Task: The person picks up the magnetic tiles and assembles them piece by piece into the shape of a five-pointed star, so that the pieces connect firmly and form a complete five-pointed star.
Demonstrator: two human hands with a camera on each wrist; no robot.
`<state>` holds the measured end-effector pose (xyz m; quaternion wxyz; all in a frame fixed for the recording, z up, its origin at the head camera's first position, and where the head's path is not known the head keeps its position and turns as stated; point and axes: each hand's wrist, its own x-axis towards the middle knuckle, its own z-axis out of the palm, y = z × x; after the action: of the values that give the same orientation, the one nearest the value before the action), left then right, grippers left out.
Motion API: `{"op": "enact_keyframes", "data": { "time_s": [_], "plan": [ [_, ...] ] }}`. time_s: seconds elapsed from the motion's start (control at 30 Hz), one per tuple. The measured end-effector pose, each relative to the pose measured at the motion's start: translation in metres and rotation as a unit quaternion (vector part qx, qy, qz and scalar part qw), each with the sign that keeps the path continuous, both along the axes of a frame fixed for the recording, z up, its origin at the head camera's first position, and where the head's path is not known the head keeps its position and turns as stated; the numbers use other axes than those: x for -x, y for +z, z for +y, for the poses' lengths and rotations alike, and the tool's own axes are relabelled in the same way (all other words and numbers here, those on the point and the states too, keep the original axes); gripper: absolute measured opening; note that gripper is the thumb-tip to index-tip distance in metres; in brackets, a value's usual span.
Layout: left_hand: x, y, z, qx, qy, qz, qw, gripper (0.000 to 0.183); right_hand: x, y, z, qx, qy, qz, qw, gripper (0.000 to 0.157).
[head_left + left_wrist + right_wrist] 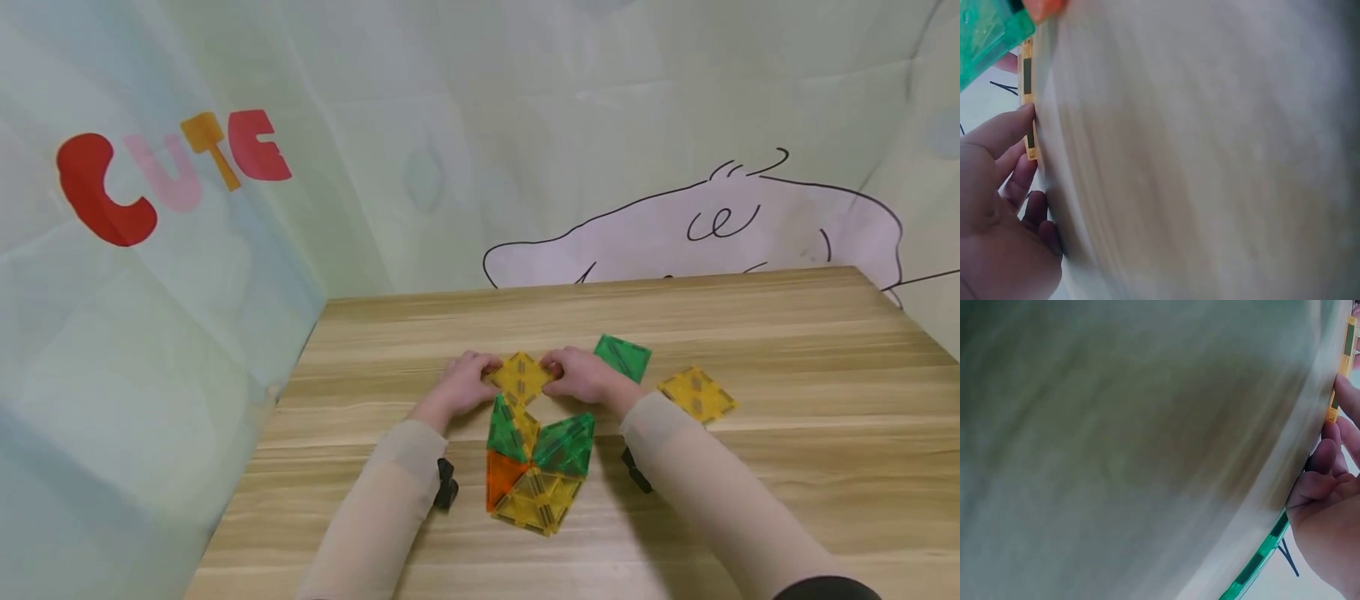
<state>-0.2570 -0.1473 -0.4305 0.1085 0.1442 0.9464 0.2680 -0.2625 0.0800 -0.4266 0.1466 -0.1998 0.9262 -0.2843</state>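
A translucent yellow square magnetic tile (521,377) lies cornerwise at the far tip of a joined group of tiles. My left hand (467,383) pinches its left corner between thumb and fingers, and my right hand (583,375) pinches the right corner. Both wrist views show the tile's yellow edge (1030,81) low over the tabletop. Nearer me, the group has a green triangle (506,432) with yellow beside it on the left, a raised green piece (567,444) on the right, an orange triangle (504,479) below and yellow tiles (542,500) at the front.
Behind my right hand lies a loose green tile (624,358). A second yellow square tile (697,395) rests farther right, beside my right forearm. The wood-grain table (375,350) meets a printed cloth backdrop (420,167) at its back and left edges.
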Motion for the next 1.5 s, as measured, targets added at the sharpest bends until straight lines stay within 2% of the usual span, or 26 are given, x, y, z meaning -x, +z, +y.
{"op": "enact_keyframes", "data": {
  "time_s": [0.13, 0.3, 0.4, 0.53, 0.73, 0.97, 1.07, 1.23, 1.33, 1.43, 1.5],
  "plan": [
    [-0.001, 0.001, 0.001, -0.011, 0.006, -0.001, 0.9999, 0.047, -0.001, 0.001, 0.002, 0.023, -0.002, -0.011, 1.0, 0.046],
    [-0.002, 0.002, 0.001, -0.055, 0.018, -0.005, 0.9983, 0.05, -0.003, 0.003, 0.007, 0.096, -0.022, -0.053, 0.994, 0.049],
    [-0.002, 0.005, 0.001, -0.1, 0.024, -0.016, 0.9945, 0.053, -0.004, 0.006, 0.009, 0.151, -0.031, -0.074, 0.985, 0.051],
    [-0.001, 0.011, 0.0, -0.171, 0.029, -0.035, 0.9843, 0.053, -0.005, 0.015, 0.008, 0.22, -0.047, -0.098, 0.969, 0.052],
    [-0.003, 0.019, -0.005, -0.235, 0.027, -0.04, 0.9709, 0.052, -0.01, 0.026, 0.004, 0.293, -0.074, -0.12, 0.946, 0.048],
    [-0.015, 0.028, -0.011, -0.312, 0.021, -0.059, 0.948, 0.045, -0.02, 0.031, 0.002, 0.409, -0.07, -0.187, 0.891, 0.044],
    [-0.021, 0.031, -0.013, -0.338, 0.019, -0.078, 0.9377, 0.037, -0.026, 0.032, 0.004, 0.434, -0.055, -0.211, 0.874, 0.046],
    [-0.031, 0.028, -0.015, -0.395, -0.014, -0.098, 0.9133, 0.027, -0.033, 0.029, 0.006, 0.459, -0.032, -0.237, 0.856, 0.045],
    [-0.037, 0.027, -0.015, -0.421, -0.026, -0.103, 0.901, 0.026, -0.037, 0.029, 0.007, 0.469, -0.025, -0.246, 0.848, 0.043],
    [-0.043, 0.029, -0.014, -0.442, -0.031, -0.115, 0.8893, 0.028, -0.043, 0.03, 0.008, 0.474, -0.014, -0.25, 0.844, 0.042],
    [-0.047, 0.03, -0.013, -0.449, -0.037, -0.121, 0.8847, 0.03, -0.047, 0.03, 0.009, 0.473, -0.01, -0.253, 0.844, 0.043]
  ]
}}
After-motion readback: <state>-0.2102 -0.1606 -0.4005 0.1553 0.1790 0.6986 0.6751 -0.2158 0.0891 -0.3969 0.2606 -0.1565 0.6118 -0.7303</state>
